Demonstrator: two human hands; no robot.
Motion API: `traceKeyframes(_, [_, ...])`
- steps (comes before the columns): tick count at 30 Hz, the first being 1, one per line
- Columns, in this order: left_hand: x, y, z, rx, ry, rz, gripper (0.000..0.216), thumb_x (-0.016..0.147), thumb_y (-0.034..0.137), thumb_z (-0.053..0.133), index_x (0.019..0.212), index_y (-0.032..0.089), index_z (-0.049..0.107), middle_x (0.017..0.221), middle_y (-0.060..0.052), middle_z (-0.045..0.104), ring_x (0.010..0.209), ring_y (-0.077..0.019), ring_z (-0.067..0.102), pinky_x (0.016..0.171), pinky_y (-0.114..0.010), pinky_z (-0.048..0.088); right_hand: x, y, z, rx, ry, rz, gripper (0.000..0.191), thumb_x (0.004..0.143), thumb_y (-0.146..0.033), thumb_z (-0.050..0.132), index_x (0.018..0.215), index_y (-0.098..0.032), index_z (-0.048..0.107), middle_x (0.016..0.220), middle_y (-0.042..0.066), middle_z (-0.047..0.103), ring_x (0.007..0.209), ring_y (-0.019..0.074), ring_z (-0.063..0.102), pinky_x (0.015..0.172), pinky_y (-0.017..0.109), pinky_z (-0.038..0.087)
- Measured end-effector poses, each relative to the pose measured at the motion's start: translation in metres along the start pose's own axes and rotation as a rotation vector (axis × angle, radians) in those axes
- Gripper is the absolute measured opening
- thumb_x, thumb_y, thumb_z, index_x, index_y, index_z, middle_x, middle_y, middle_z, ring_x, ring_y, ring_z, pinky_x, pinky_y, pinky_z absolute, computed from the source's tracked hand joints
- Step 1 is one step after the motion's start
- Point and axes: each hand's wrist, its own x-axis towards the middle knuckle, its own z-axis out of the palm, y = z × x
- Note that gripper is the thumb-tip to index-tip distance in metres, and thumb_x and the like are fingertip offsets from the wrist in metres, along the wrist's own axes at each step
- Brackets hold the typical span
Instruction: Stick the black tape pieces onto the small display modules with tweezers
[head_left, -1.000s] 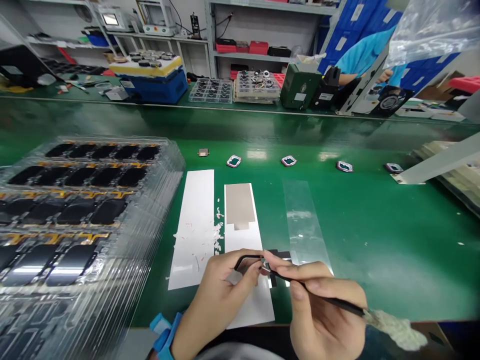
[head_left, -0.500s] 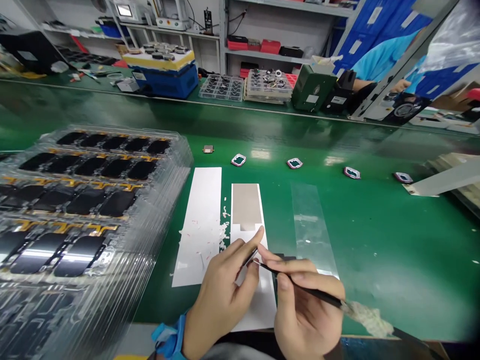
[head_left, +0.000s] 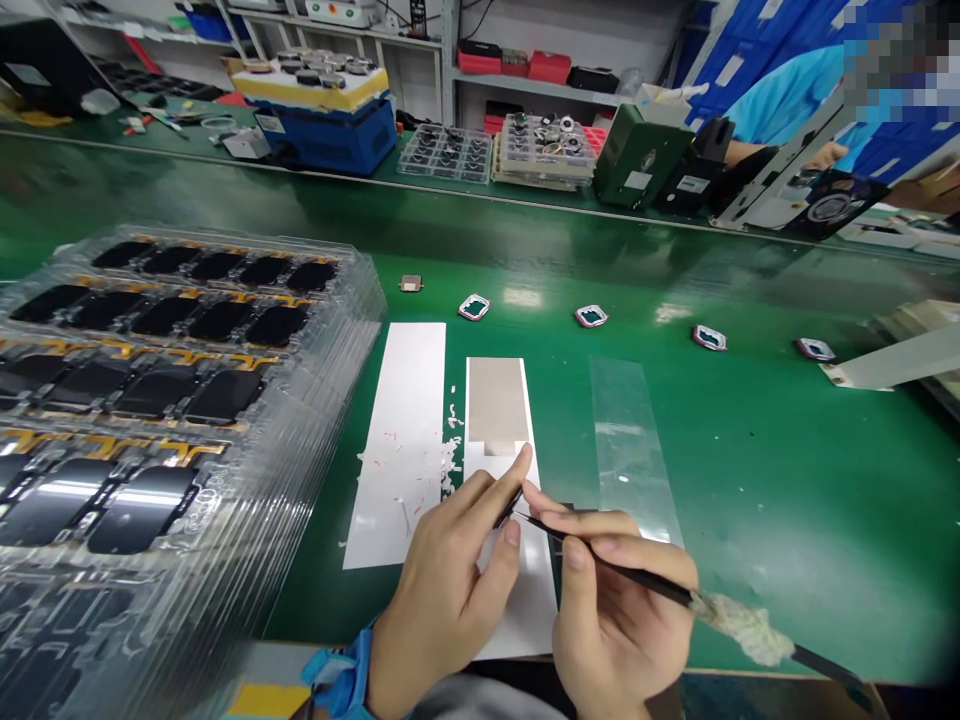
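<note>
Right hand (head_left: pixel 630 615) and tool (head_left: pixel 649 580) have shifted left; trays (head_left: pixel 322 410) hold black panels (head_left: pixel 225 390).

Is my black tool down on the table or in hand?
In hand: the right hand grips the black tool, tip toward the left hand.

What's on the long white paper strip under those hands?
A flat beige sheet lies at the far end of the strip. The left hand hides part of its middle; anything there can't be seen.
</note>
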Motion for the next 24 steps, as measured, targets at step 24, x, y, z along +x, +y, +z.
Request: traceKeyframes(24, [0.0005,-0.0045,0.0034,0.067,0.015,0.015,0.052,0.103,0.026,0.034,0.154,0.033,0.026,0.099,-0.005,0.057,0.083,-0.0196,0.057,0.07,-0.034,0.047,0.002,0.0031,-0.0011,0.031,-0.004,-0.014,0.03,0.09,0.005,0.046,0.104,-0.021,0.051,0.095,0.004,0.071,0.101,0.019,0.073,0.086,0.038,0.065])
